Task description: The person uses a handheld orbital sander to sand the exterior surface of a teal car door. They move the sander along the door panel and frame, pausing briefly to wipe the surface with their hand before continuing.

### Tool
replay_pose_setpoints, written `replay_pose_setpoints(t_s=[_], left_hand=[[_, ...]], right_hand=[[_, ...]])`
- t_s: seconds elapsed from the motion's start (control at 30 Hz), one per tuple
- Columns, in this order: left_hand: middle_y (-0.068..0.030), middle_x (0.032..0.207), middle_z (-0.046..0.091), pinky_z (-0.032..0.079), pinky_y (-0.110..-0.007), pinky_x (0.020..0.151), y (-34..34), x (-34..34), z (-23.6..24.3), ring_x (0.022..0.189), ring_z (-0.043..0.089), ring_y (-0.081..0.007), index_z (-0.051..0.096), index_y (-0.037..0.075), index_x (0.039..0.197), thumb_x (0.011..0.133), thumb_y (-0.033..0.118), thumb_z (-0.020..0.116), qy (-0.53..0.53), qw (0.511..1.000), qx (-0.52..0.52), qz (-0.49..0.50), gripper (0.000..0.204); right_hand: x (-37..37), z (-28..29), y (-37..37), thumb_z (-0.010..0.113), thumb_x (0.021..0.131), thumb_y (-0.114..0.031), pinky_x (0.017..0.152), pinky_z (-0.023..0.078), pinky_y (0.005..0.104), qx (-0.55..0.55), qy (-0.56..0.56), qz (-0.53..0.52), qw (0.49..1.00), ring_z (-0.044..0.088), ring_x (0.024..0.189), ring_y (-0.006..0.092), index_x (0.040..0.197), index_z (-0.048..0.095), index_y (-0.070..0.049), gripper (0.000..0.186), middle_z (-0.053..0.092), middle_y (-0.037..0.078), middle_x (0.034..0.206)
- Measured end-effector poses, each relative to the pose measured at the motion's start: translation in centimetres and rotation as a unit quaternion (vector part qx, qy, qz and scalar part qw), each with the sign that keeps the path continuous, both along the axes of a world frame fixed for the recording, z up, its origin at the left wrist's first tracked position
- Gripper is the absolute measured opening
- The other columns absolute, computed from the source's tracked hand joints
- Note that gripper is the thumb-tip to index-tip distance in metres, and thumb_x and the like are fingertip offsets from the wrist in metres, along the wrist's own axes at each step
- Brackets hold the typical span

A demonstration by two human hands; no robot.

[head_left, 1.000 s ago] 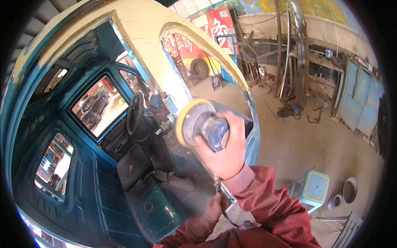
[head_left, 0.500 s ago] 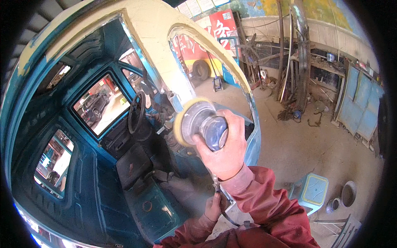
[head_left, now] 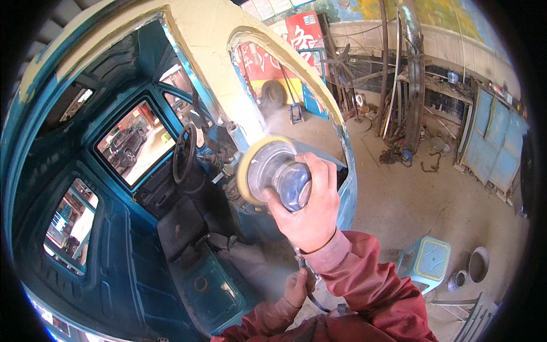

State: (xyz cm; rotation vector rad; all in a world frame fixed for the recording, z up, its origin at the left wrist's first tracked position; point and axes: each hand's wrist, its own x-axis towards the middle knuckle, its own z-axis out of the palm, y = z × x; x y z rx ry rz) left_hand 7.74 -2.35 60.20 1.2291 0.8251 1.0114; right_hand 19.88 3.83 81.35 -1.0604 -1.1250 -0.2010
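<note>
Grasping the sander [head_left: 276,172] and the hose [head_left: 316,304] respectively, the right and left hands [head_left: 313,212] [head_left: 296,288] partly hide both.

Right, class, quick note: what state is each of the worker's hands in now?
Left hand: closed around the dark hose.
Right hand: closed on the round sander, gripping it by its blue top.

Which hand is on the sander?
The right hand: its fingers wrap the round, yellow-rimmed sander. The left hand, lower down, grips the dark hose instead.
</note>
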Motion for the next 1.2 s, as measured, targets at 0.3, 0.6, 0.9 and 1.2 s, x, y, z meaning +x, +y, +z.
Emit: replay_pose_setpoints(t_s=[0.3, 0.6, 0.9, 1.2], left_hand=[[-0.001, 0.064, 0.049, 0.034, -0.028, 0.05, 0.1, -0.6, -0.9, 0.054, 0.043, -0.0115, 0.053, 0.006, 0.076, 0.107, 0.045, 0.042, 0.018, 0.999, -0.012, 0.027, 0.051], [-0.0008, 0.063, 0.049, 0.035, -0.028, 0.051, -0.7, -0.5, -2.1, 0.055, 0.044, -0.0124, 0.054, 0.007, 0.073, 0.108, 0.043, 0.042, 0.068, 0.995, -0.031, 0.059, 0.051], [-0.0011, 0.064, 0.051, 0.035, -0.03, 0.051, 0.1, -0.7, -3.6, 0.056, 0.046, -0.012, 0.054, 0.007, 0.072, 0.108, 0.044, 0.038, 0.065, 0.997, 0.002, 0.035, 0.054], [0.0004, 0.065, 0.048, 0.035, -0.028, 0.052, 1.5, -0.6, -3.3, 0.056, 0.043, -0.0113, 0.055, 0.007, 0.077, 0.108, 0.041, 0.039, 0.016, 0.999, -0.043, 0.021, 0.048]], right_hand=[[-0.2, -0.6, 0.0, 0.087, 0.066, -0.018, 0.078, 0.057, 0.044, -0.009, 0.015, 0.006, 1.0, 0.065, 0.095, 0.0381, 0.123, 0.054, -0.01, 0.066, 0.056, 0.018, 0.114], [0.4, -2.8, 0.2, 0.087, 0.066, -0.017, 0.082, 0.055, 0.0437, -0.011, 0.048, 0.039, 0.998, 0.063, 0.099, 0.0395, 0.122, 0.054, -0.008, 0.066, 0.056, 0.018, 0.113], [0.7, -3.1, -0.2, 0.088, 0.065, -0.016, 0.084, 0.054, 0.0434, 0.012, 0.022, 0.055, 0.998, 0.062, 0.102, 0.0391, 0.124, 0.052, -0.007, 0.069, 0.057, 0.018, 0.113], [1.4, -3.0, 1.4, 0.087, 0.065, -0.017, 0.082, 0.055, 0.0448, -0.011, 0.027, 0.068, 0.997, 0.063, 0.099, 0.0392, 0.122, 0.053, -0.008, 0.067, 0.056, 0.019, 0.114]])
